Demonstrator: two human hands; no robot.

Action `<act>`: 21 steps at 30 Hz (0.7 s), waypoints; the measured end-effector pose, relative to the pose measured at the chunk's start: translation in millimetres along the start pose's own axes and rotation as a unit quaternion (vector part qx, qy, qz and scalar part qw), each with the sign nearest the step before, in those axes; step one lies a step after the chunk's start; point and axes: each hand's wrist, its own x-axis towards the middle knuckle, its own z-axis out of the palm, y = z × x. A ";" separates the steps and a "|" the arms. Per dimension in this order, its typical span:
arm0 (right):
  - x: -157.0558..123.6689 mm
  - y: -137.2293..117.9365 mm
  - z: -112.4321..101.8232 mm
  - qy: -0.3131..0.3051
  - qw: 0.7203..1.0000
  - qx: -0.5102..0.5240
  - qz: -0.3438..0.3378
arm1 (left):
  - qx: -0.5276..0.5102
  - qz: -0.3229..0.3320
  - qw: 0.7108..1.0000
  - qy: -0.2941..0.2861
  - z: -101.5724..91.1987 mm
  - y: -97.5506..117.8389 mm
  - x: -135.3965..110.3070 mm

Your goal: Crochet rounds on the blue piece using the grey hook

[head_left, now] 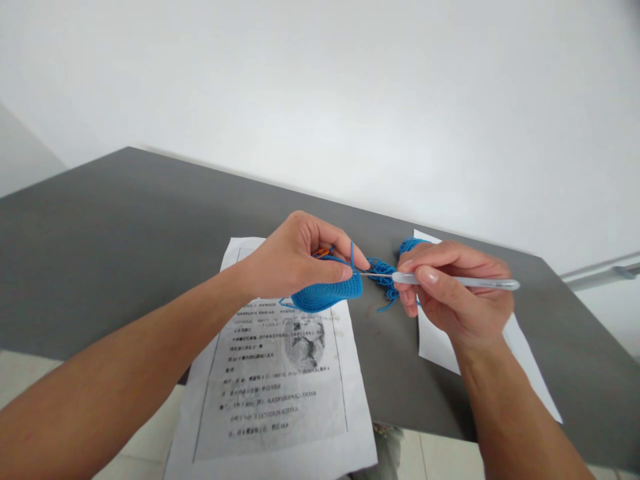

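- The left hand [306,257] pinches the blue crochet piece [327,295], held over a printed sheet [285,417].
- To the piece's right, the right hand [467,310], apart from the left, is closed around a crochet hook [483,283]; its metal tip reaches the piece's edge.
- Loose blue yarn [381,272] lies just right of the piece.
- Farther right of it lies a white sheet [527,367].

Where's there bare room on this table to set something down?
The widest bare patch of table is left of the printed sheet, beyond the left forearm. Smaller ones lie between that sheet and the white paper, and right of that paper. It's crowded mid-table, around the left hand, right hand, hook, crochet piece and blue yarn.
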 end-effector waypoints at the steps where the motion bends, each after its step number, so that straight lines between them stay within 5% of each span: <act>1: -0.4 0.1 -0.3 -0.001 1.000 -0.009 -0.005 | 0.006 -0.002 1.000 0.001 -0.1 0.0 0.4; 21: -3.5 0.0 -5.1 -0.039 0.994 -0.090 -0.043 | 0.036 -0.022 0.999 0.002 1.7 -1.1 2.4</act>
